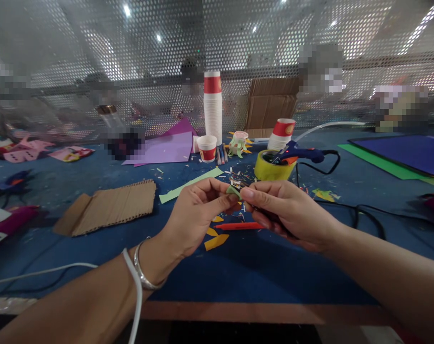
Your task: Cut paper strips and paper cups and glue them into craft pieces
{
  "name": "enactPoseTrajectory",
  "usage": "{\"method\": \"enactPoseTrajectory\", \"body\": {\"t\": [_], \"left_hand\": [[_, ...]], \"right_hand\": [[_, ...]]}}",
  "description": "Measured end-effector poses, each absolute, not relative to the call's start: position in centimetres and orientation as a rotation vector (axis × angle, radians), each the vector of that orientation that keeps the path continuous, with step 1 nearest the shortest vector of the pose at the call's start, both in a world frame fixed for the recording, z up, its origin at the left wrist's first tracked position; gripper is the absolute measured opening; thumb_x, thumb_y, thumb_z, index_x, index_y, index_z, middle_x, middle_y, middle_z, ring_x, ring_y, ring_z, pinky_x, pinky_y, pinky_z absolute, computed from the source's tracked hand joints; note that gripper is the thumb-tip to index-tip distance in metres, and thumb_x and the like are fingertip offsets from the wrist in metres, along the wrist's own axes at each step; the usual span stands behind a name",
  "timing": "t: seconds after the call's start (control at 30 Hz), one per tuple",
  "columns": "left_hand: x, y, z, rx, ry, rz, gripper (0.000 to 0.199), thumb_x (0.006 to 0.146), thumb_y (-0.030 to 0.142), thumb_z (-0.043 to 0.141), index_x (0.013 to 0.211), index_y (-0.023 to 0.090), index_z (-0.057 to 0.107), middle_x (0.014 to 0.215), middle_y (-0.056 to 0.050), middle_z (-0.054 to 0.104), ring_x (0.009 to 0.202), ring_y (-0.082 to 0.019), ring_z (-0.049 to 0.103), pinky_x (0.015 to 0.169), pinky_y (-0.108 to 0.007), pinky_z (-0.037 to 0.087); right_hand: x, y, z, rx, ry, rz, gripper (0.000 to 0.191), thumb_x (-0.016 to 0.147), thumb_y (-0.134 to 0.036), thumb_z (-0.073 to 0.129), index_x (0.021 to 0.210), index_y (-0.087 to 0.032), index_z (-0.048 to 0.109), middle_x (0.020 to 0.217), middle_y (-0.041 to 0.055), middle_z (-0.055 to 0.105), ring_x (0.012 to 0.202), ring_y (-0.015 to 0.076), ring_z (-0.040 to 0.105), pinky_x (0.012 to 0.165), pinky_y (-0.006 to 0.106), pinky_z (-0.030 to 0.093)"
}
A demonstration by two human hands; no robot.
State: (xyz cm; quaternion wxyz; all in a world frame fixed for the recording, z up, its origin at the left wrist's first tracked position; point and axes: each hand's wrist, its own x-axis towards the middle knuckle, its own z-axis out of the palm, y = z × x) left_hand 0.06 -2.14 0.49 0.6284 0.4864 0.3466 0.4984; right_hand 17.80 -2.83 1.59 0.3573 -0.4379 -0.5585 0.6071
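Note:
My left hand pinches a small piece of light green paper between thumb and fingertips. Against the paper's right end, my right hand is closed around a dark slim tool, mostly hidden by the fingers, so its kind is unclear. A red-orange pen lies on the table beneath my hands. Yellow paper petals lie just below the pen's left end. Behind my left hand rests a light green paper strip, and tiny paper scraps are scattered beyond my fingertips.
A hot glue gun rests on a yellow tape roll. Behind stand a tall paper cup stack, a single cup and a cup decorated with paper petals. Corrugated cardboard lies left. A white cable crosses my left forearm.

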Motion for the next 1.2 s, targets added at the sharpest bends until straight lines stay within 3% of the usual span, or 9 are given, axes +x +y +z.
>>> {"method": "enactPoseTrajectory", "body": {"t": [0.27, 0.43, 0.9, 1.2], "left_hand": [[0.1, -2.1, 0.9, 1.065, 0.779, 1.129, 0.019, 0.069, 0.018, 0.086, 0.072, 0.014, 0.067, 0.071, 0.001, 0.068, 0.067, -0.01, 0.064, 0.072, -0.022, 0.054], [-0.3, -1.3, 1.1, 0.919, 0.714, 1.085, 0.016, 0.069, 0.013, 0.084, 0.074, 0.012, 0.068, 0.071, 0.001, 0.069, 0.065, -0.008, 0.064, 0.065, -0.016, 0.052], [-1.3, -0.4, 1.5, 0.81, 0.626, 1.012, 0.012, 0.074, 0.006, 0.076, 0.08, 0.012, 0.069, 0.073, -0.001, 0.071, 0.066, -0.008, 0.068, 0.065, -0.014, 0.057], [-1.3, -0.6, 1.7, 0.856, 0.618, 0.98, 0.013, 0.072, 0.01, 0.079, 0.08, 0.012, 0.069, 0.076, -0.001, 0.07, 0.066, -0.008, 0.066, 0.067, -0.014, 0.055]], "right_hand": [[17.9, -2.7, 1.6, -1.09, -1.475, 1.535, 0.043, 0.08, -0.053, 0.073, 0.064, -0.018, 0.055, 0.042, -0.0076, 0.047, 0.033, 0.0022, 0.03, 0.032, 0.016, 0.018], [18.1, -2.5, 2.1, -1.02, -1.46, 1.551, 0.047, 0.08, -0.061, 0.068, 0.066, -0.018, 0.055, 0.045, -0.0059, 0.051, 0.033, 0.0032, 0.033, 0.03, 0.017, 0.02], [18.5, -2.6, 2.3, -0.989, -1.476, 1.627, 0.048, 0.082, -0.063, 0.066, 0.069, -0.018, 0.056, 0.046, -0.006, 0.051, 0.033, 0.0029, 0.032, 0.031, 0.016, 0.019], [18.6, -2.7, 2.4, -0.953, -1.429, 1.603, 0.047, 0.081, -0.061, 0.068, 0.067, -0.018, 0.055, 0.045, -0.006, 0.05, 0.033, 0.0029, 0.032, 0.031, 0.016, 0.019]]}}
